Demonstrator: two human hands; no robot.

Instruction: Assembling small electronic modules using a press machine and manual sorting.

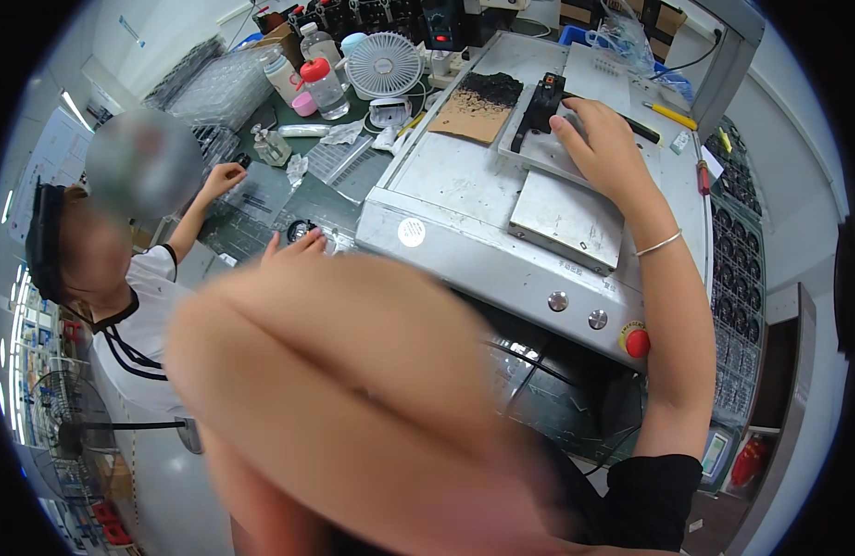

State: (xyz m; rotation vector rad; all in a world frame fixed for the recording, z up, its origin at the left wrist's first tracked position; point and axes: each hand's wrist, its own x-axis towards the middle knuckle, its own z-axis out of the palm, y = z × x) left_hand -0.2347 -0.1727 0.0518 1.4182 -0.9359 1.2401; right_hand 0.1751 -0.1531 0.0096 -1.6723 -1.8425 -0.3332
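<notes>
My right hand [602,144], with a thin bangle on its wrist, is over the light metal plate on the machine top. Its thumb and index finger are stretched apart beside a black clamp-like fixture [540,113]; the other fingers are partly hidden. From beneath that hand a dark bar [642,132] sticks out to the right. Very close to the camera, my left arm [335,380] fills the lower middle as a large blurred shape. No fingers of my left hand can be made out. A flat metal block [566,221] lies just in front of the plate.
Small black bits cover a cardboard piece [483,107] left of the fixture. A red button [637,343] sits on the machine's front. A yellow-handled tool [670,117] lies right. At left, a co-worker [136,296] works beside bottles and a white fan [384,65].
</notes>
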